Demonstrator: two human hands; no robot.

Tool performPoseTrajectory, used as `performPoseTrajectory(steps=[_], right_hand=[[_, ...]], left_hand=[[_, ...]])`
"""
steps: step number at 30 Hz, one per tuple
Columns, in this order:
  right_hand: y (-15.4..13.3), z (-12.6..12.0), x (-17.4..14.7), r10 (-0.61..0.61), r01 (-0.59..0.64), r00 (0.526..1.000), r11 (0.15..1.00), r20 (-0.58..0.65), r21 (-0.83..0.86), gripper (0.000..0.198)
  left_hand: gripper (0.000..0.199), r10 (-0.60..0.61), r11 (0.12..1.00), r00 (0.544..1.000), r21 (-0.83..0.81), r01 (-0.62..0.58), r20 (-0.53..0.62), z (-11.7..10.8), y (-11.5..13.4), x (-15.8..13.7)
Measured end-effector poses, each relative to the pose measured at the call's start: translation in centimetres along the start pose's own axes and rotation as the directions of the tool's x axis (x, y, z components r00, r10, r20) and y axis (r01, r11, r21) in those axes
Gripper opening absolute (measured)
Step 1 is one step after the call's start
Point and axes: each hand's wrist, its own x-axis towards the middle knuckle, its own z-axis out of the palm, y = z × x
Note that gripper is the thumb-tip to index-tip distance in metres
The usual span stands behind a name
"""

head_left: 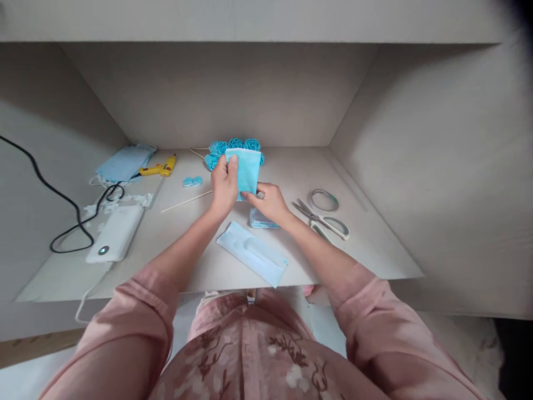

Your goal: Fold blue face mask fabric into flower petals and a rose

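Raised above the desk is a folded piece of blue face mask (249, 169), held between both hands. My left hand (225, 186) grips its left edge, thumb across the front. At its lower right, my right hand (268, 199) pinches the bottom edge. Just below my right hand lies a small stack of blue mask pieces (263, 219). Nearer to me, another flattened blue mask piece (253, 254) rests slantwise. Behind the held piece are several blue rosettes (235, 144), partly hidden by it. A thin wooden stick (185, 201) lies left of my left hand.
On the right lie scissors (327, 219) and a ring of tape (324, 200). At left are a yellow glue gun (160, 167), blue masks (125, 162), a white power bank (116, 233), white scraps and a black cable (75, 206). A small blue bow-shaped piece (192, 181) sits nearby. Panels enclose the desk.
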Motion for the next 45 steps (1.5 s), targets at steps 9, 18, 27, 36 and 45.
performPoseTrajectory(steps=[9,18,27,36,45], right_hand=[[-1.6,0.2,0.5,0.044,-0.042,0.999,0.868,0.009,0.496,0.041],[-2.3,-0.3,3.0,0.066,0.016,0.972,0.937,-0.223,0.35,0.046],[-3.6,-0.7,5.6,-0.009,0.098,0.969,0.932,-0.247,0.35,0.047],[-3.2,-3.6,7.3,0.002,0.072,0.971,0.951,-0.241,0.301,0.046],[-2.8,-4.3,7.7,-0.002,0.014,0.998,0.985,-0.069,0.174,0.039]], left_hand=[[0.049,0.182,0.972,0.981,0.167,-0.168,-0.07,-0.8,0.2,0.8],[0.05,0.192,0.977,0.975,0.114,-0.18,-0.113,-0.5,0.5,2.7],[0.048,0.138,0.988,0.985,0.09,-0.129,-0.104,-1.1,-0.4,3.3],[0.037,0.116,0.992,0.993,0.056,-0.116,0.012,-1.0,0.4,3.2],[0.04,0.0,1.0,0.967,0.028,-0.007,0.254,-0.5,1.0,2.1]])
